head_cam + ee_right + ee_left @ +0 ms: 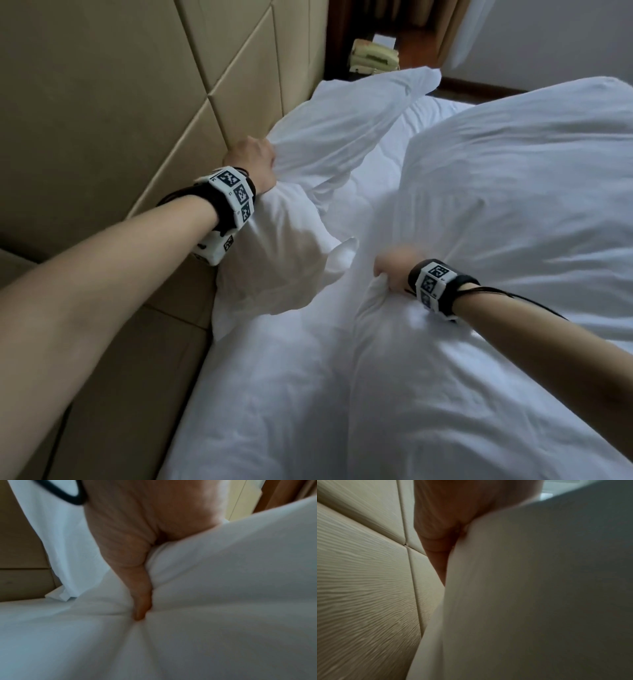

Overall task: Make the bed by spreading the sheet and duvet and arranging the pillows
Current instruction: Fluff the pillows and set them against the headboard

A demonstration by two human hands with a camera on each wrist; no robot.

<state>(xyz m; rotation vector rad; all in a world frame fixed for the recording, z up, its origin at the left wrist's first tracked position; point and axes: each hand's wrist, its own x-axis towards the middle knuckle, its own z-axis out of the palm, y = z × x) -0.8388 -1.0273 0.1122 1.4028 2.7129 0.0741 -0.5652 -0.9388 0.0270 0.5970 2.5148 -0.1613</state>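
Note:
Two white pillows lie at the head of the bed. The left pillow (pixel 329 144) leans against the padded headboard (pixel 120 102); my left hand (pixel 251 159) grips its upper edge, fingers buried in the fabric. In the left wrist view my left hand (pixel 453 513) bunches the left pillow (pixel 539 588). The larger right pillow (pixel 513 178) lies further onto the bed, and my right hand (pixel 394 269) grips its near corner. The right wrist view has the right hand (pixel 137 545) dug into a fold of that pillow (pixel 231 574). Under both is a wrinkled white bed cover (pixel 274 394).
The beige headboard panels (pixel 359 588) run along the left, tight against the bed. Beyond the pillows a cream telephone (pixel 375 56) sits on a dark nightstand. White wall and dark skirting border the far side of the bed.

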